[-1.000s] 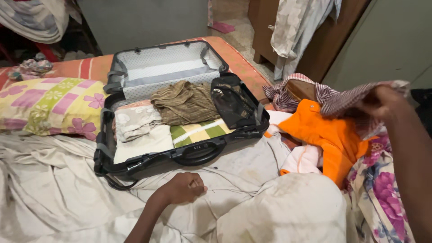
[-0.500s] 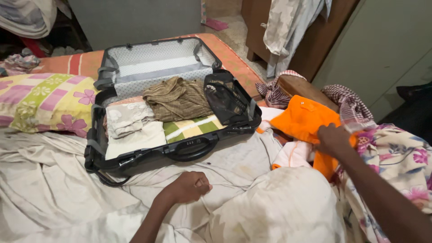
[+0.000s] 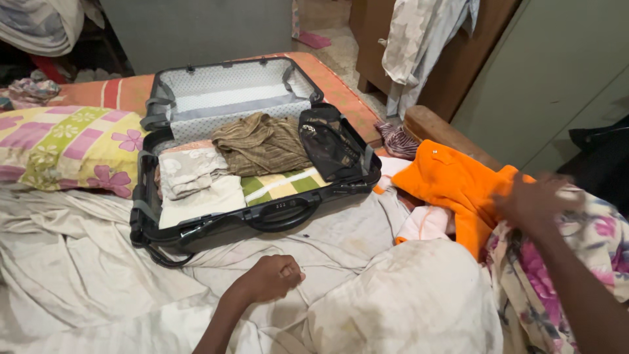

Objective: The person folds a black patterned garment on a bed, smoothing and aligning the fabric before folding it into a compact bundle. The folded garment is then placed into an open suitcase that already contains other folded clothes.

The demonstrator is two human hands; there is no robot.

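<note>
My left hand (image 3: 272, 278) rests as a closed fist on the rumpled white sheet (image 3: 78, 275), just in front of an open black suitcase (image 3: 262, 219). The suitcase holds a brown garment (image 3: 262, 144), folded white cloths (image 3: 193, 183), a green checked cloth (image 3: 282, 185) and a black mesh pouch (image 3: 331, 141). My right hand (image 3: 534, 203) is blurred by motion at the right edge of an orange garment (image 3: 458, 187), above a floral cloth (image 3: 531, 288). Whether it grips anything does not show.
A yellow and pink floral pillow (image 3: 65, 147) lies left of the suitcase. A white pillow (image 3: 406, 308) sits at the front. A pale pink cloth (image 3: 426, 223) lies under the orange garment. A wooden bed frame (image 3: 432, 128) and hanging clothes (image 3: 419, 46) stand at the right.
My right hand came down from holding up a checked cloth, reached onto the orange garment, and now sits further right at its edge. My left fist has stayed on the sheet.
</note>
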